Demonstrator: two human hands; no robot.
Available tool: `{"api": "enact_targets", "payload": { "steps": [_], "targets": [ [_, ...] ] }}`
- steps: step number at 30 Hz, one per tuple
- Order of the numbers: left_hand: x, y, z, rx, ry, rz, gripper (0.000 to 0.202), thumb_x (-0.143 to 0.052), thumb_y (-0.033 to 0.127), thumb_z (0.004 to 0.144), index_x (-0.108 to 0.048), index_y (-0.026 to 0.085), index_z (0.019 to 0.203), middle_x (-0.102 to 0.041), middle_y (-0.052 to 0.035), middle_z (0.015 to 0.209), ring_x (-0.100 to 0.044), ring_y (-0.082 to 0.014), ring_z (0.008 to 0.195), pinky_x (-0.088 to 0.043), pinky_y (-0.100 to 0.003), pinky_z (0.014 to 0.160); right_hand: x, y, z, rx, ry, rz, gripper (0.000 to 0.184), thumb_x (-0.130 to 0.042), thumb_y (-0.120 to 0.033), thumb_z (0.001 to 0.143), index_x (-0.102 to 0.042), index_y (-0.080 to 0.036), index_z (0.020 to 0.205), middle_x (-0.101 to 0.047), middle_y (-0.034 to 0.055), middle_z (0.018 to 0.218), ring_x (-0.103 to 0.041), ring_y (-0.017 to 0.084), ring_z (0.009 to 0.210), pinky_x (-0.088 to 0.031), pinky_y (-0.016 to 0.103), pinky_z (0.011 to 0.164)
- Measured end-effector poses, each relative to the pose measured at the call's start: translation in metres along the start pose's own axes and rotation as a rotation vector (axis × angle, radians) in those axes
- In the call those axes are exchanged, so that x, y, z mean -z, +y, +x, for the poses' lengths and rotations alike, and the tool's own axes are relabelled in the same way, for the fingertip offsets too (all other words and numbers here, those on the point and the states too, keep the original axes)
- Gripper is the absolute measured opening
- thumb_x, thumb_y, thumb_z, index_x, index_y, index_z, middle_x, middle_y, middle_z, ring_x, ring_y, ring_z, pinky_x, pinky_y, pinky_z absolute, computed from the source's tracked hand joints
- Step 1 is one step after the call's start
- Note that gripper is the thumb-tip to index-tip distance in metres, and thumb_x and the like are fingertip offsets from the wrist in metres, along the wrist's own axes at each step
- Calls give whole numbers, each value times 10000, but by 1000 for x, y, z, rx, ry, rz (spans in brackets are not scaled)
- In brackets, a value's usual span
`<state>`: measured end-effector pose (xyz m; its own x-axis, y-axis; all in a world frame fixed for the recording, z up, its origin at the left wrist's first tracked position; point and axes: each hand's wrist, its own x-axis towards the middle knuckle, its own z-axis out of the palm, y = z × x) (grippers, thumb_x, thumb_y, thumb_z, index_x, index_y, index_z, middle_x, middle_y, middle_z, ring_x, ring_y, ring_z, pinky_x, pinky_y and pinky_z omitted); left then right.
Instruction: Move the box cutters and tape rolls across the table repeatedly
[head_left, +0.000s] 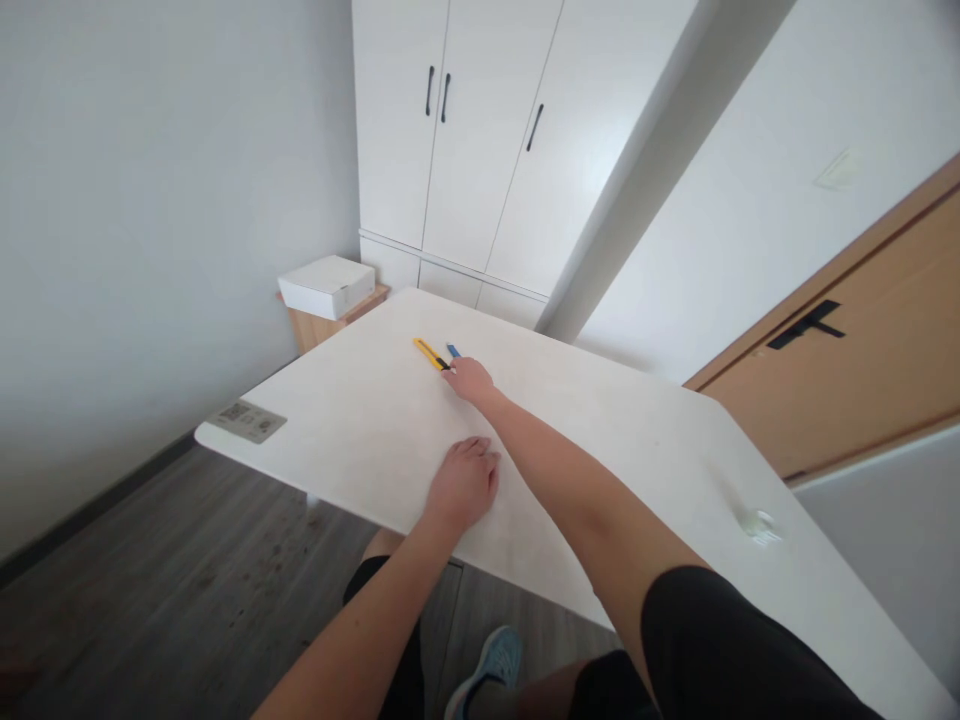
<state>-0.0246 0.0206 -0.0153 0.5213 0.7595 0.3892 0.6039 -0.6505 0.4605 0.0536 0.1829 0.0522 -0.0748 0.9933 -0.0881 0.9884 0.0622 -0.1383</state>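
Observation:
A yellow utility knife with a black end lies on the white table. My right hand reaches over to it, its fingers closed at the black end. Just behind those fingers a slim blue object sticks out; the rest of it is hidden by the hand, so its kind does not show. My left hand rests on the tabletop nearer to me, its fingers curled in with nothing visible in them.
A grey label with a code is stuck at the table's left corner. A small clear object sits toward the right edge. Beyond the table are a white box on a wooden stand, white cabinets and a wooden door.

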Motion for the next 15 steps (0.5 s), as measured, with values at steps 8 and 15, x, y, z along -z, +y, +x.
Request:
{"api": "enact_targets", "payload": {
  "steps": [8,15],
  "targets": [
    [1,1,1,19,36,-101,213,-524,156,889,-714,197,976,-723,-131,1008,-626,-291,1063,-469,-471,980,-24,-24,56,-103,-20,21,383,-433,-364,1016,-558,-162,1316,-538,194,1388,-578,270,1201,-509,383,927],
    [2,-2,2,13,-17,-56,216,-529,174,911,-723,181,1006,-710,-139,1136,-593,-282,1173,-441,-460,1043,-23,-14,33,-70,-22,29,360,-397,-262,1011,-592,-126,1281,-574,196,1336,-592,253,1167,-490,346,940]
  ]
}}
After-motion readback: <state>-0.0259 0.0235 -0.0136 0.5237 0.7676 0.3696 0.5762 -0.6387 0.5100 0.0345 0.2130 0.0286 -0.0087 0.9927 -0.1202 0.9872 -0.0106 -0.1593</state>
